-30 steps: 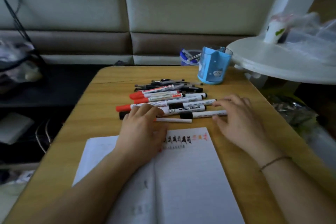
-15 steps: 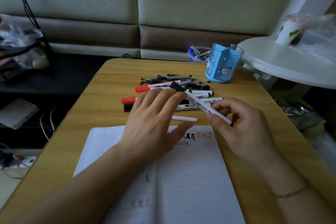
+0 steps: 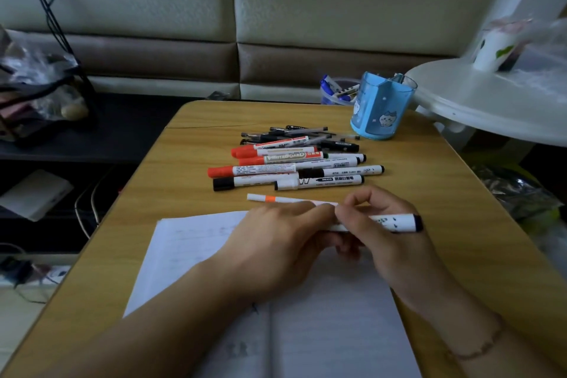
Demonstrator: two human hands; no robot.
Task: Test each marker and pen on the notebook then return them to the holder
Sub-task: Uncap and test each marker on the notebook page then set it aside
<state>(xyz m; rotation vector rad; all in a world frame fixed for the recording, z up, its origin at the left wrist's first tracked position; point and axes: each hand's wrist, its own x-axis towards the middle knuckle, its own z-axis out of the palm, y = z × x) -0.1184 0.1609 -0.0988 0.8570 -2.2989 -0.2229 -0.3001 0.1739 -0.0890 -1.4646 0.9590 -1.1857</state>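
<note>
Both hands have dropped from above the pile to just over the open notebook (image 3: 306, 310); half a second ago the white marker (image 3: 395, 222) slanted up toward the pile with its black cap high, and now it lies nearly level across the two hands. Right hand (image 3: 389, 233) is curled around the marker's barrel, thumb and fingers closed on it, with the black end sticking out to the right; left hand (image 3: 285, 242) is closed over the marker's other end, fingers folded so that end is hidden, and whether the cap is on or off cannot be told. A thin bracelet (image 3: 478, 347) circles the right wrist.

Beyond the hands, a slim white pen with an orange band (image 3: 276, 198) lies alone on the wooden table (image 3: 190, 169), just past the notebook's top edge; farther back sits the pile of whiteboard markers (image 3: 294, 167), red-capped and black-capped, lying roughly parallel, with dark pens (image 3: 294, 133) behind them. The blue holder (image 3: 379, 107) stands upright near the table's far right corner, apart from the pile.
</note>
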